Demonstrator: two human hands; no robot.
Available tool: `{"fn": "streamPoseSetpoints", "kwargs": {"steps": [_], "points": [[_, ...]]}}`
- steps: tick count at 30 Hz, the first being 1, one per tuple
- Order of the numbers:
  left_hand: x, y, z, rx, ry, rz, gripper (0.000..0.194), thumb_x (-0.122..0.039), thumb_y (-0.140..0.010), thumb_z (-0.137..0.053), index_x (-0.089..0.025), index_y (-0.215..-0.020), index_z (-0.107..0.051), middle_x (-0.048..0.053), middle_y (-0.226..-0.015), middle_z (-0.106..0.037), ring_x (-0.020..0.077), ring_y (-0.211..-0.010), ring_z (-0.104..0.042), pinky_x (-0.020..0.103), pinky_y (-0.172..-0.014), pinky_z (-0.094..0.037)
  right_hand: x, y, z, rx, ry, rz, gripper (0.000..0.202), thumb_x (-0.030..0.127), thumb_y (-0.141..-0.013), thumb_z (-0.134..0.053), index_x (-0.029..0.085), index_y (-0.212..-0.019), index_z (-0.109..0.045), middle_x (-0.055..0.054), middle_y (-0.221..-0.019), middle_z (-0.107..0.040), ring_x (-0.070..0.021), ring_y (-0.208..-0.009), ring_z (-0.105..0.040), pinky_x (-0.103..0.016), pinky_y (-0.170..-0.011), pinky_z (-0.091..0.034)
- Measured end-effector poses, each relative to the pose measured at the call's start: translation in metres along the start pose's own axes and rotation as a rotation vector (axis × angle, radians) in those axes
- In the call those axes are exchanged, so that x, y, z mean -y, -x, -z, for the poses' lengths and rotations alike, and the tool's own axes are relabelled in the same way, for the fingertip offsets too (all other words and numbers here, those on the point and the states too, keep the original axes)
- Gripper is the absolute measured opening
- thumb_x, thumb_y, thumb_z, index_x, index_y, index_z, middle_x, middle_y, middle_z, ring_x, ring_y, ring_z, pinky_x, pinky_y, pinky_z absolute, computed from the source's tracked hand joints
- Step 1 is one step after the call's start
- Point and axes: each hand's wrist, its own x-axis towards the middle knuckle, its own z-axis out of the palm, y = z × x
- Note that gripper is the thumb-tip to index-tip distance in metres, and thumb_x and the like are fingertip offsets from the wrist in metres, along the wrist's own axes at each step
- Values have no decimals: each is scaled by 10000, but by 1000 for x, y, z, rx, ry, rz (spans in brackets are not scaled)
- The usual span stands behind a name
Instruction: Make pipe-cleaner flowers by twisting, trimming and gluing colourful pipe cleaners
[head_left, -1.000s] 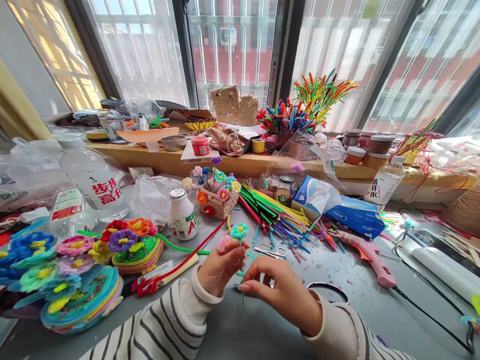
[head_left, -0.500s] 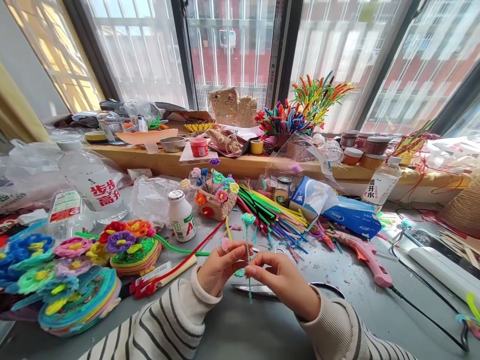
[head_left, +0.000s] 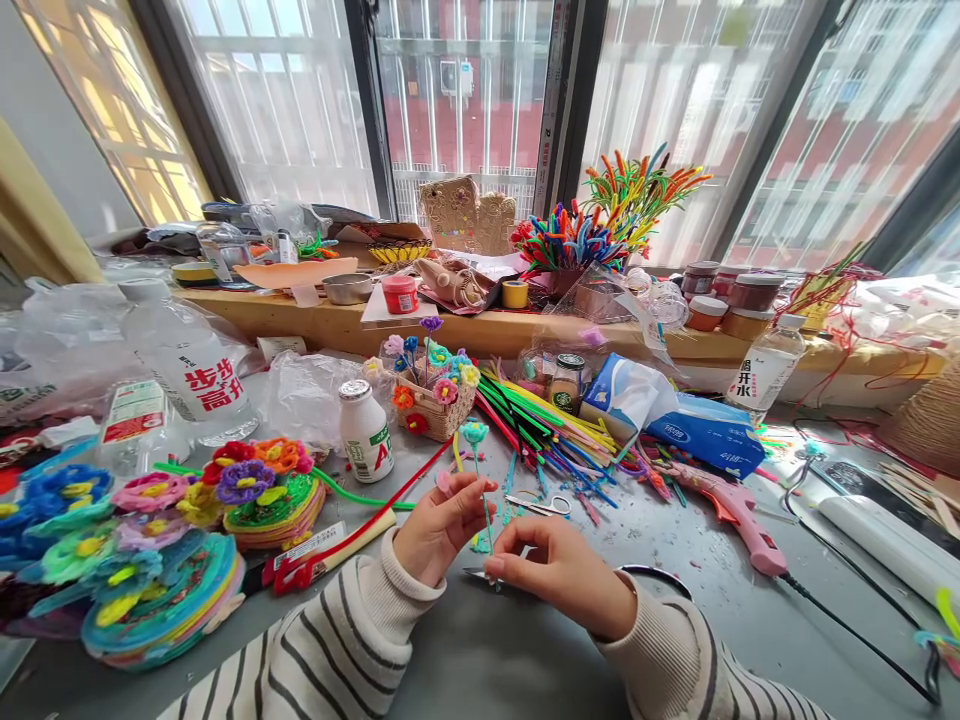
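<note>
A small turquoise pipe-cleaner flower [head_left: 474, 433] on a thin stem stands nearly upright between my hands, its head tilted slightly left. My left hand [head_left: 442, 530] pinches the stem partway up, thumb against fingers. Lower down, my right hand [head_left: 559, 570] pinches the stem near its bottom end. Beneath the right hand lie large scissors, their blade [head_left: 480, 574] and black handle [head_left: 660, 575] showing on both sides of it. Small scissors with white handles [head_left: 556, 506] lie just beyond the hands, among turquoise scraps.
A woven basket of flowers [head_left: 439, 405] and a bundle of pipe cleaners [head_left: 547, 415] are behind my hands. Colourful flower pieces [head_left: 161, 590] and a white bottle [head_left: 365, 435] stand left. At right lie a pink glue gun [head_left: 739, 515] with its cord and a blue tissue pack [head_left: 701, 432].
The flower has moved a little left and its stem leans more. My right hand has slid down toward the stem's lower end. The small scissors' handles show more clearly.
</note>
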Motion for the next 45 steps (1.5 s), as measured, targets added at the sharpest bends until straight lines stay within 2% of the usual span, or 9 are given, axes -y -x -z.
{"fn": "streamPoseSetpoints", "kwargs": {"steps": [7,12,15,23,30,34,38,42,45], "points": [[-3,1,-2,-38,-12,-39,89,-118,-544,-634,-140,-601,-570,-4,-647,-623,90,-536,-569,179,-529,-456,0,-4,11,-133,151,69,275,345,-735,-418,136,-656,-578,-14,-617,-573,-98,-567,-489,-190,-530,-382],[-4,-4,1,-173,-31,-128,129,-98,-523,-642,-134,-611,-555,-24,-567,-585,75,-511,-557,156,-490,-435,-13,-6,48,-432,718,18,197,305,-717,-445,161,-683,-576,-45,-726,-538,-159,-685,-490,-269,-644,-365],[-3,-5,2,-182,-52,-135,140,-120,-518,-647,-132,-617,-549,-31,-557,-562,58,-492,-533,145,-464,-420,-23,-6,58,-383,936,-57,110,231,-660,-510,152,-706,-571,-65,-774,-517,-184,-773,-473,-269,-696,-350],[-3,-6,4,-162,-50,-156,168,-167,-529,-645,-141,-677,-569,-18,-636,-565,47,-492,-510,141,-451,-410,-27,-6,50,-216,1093,-132,91,151,-626,-482,136,-691,-544,-69,-779,-497,-170,-758,-475,-237,-654,-354],[-1,-7,7,-91,-57,-170,124,-187,-600,-592,-160,-715,-555,-32,-591,-537,40,-483,-493,139,-470,-404,-29,-4,43,-239,1178,-250,162,117,-618,-431,92,-732,-543,-115,-794,-510,-196,-723,-499,-253,-587,-347],[-2,-5,6,-18,-59,-148,110,-197,-618,-577,-154,-716,-550,-32,-547,-515,41,-462,-474,139,-442,-383,-25,-4,47,-262,1102,-228,119,173,-615,-459,116,-665,-550,-94,-732,-525,-188,-676,-505,-256,-560,-342],[-3,-3,2,34,-3,-73,104,-175,-583,-610,-142,-671,-568,-25,-543,-520,50,-484,-486,155,-476,-403,-16,-6,47,-272,717,-82,115,228,-644,-466,155,-585,-533,-23,-638,-515,-126,-577,-478,-231,-550,-345],[-4,-2,1,-9,77,-43,50,-138,-583,-610,-129,-619,-575,-14,-592,-551,62,-560,-519,172,-535,-422,-10,-6,30,-177,220,54,203,334,-693,-447,164,-583,-436,23,-564,-437,-89,-525,-410,-195,-500,-341],[-4,-2,1,-22,138,-34,26,-126,-602,-595,-133,-617,-575,-13,-624,-565,68,-588,-527,190,-558,-422,-10,-3,15,-93,128,126,303,427,-691,-436,164,-548,-386,23,-590,-391,-86,-544,-378,-195,-509,-335]]}}
